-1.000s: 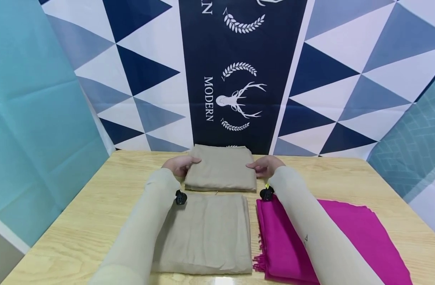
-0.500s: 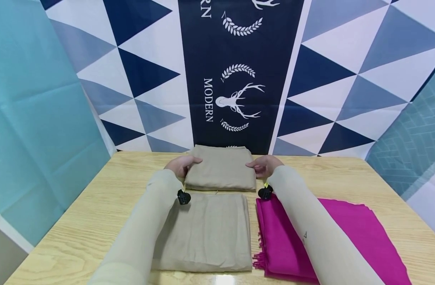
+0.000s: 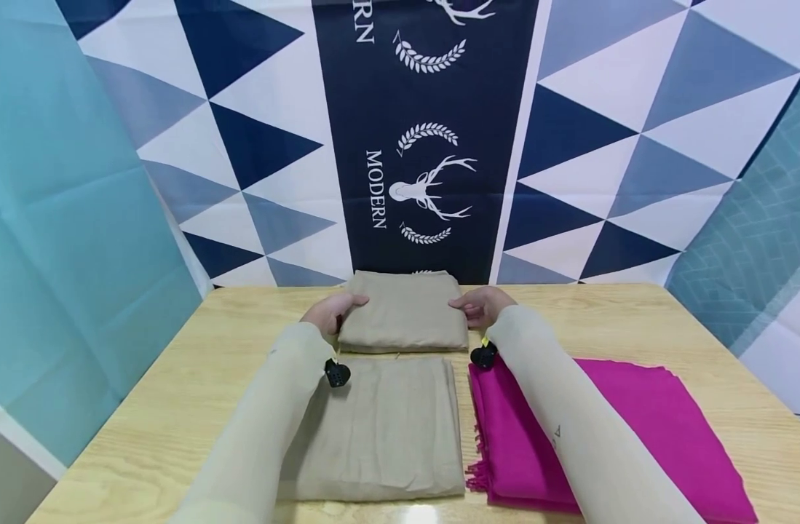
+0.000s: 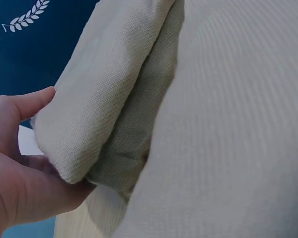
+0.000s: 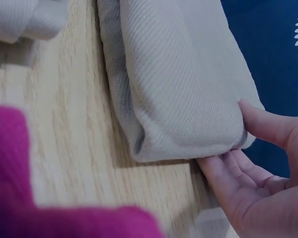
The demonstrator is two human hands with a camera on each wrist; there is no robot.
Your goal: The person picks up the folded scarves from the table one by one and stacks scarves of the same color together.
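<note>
A folded beige cloth (image 3: 402, 313) lies flat at the back of the table, several layers thick. My left hand (image 3: 334, 309) grips its left side, thumb on top and fingers beneath, as the left wrist view shows at the cloth's edge (image 4: 89, 109). On the opposite side my right hand (image 3: 483, 306) holds the right edge; in the right wrist view the thumb presses the top and the fingers (image 5: 233, 178) go under the fold. Closer to me lies a second folded beige cloth (image 3: 380, 429), partly covered by my left sleeve.
A folded magenta fringed scarf (image 3: 635, 415) lies at the right, under my right forearm. The wooden table (image 3: 196, 378) ends at a patterned backdrop (image 3: 432, 145). A pale blue sheet (image 3: 78, 218) hangs along the left side.
The view has shifted slightly. Both hands stay on the far beige cloth, which lies in the same place at the back of the table.
</note>
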